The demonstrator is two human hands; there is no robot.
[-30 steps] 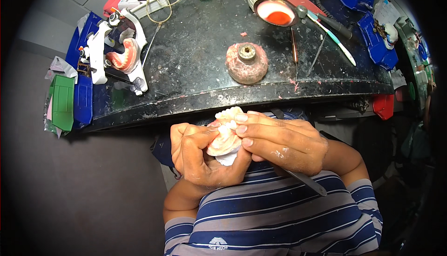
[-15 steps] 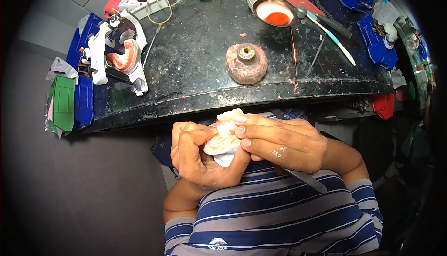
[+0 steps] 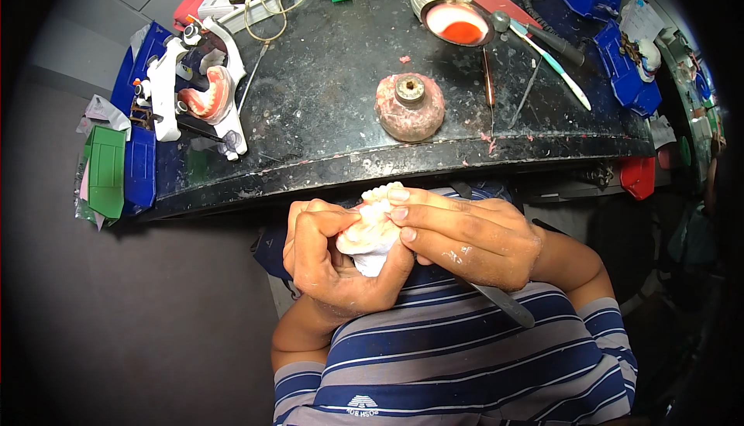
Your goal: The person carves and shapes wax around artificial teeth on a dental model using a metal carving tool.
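A dental model with a row of teeth is held in front of my chest, just off the bench's near edge. It is pinkish on top and has a white plaster base. My left hand is closed round it from the left and below, with the thumb against its near right side. The fingertips of my right hand press on the teeth from the right. A flat metal spatula pokes out below the right palm, its rounded end toward the lower right; its other end is hidden.
On the dark bench stand a pink-crusted round burner, a pan of red melted wax and a white articulator with a denture. Several slim tools and a toothbrush lie at right. Blue bins line the sides.
The spatula's free end has swung slightly left and down. The model has tilted a little in my fingers, and both hands keep their hold.
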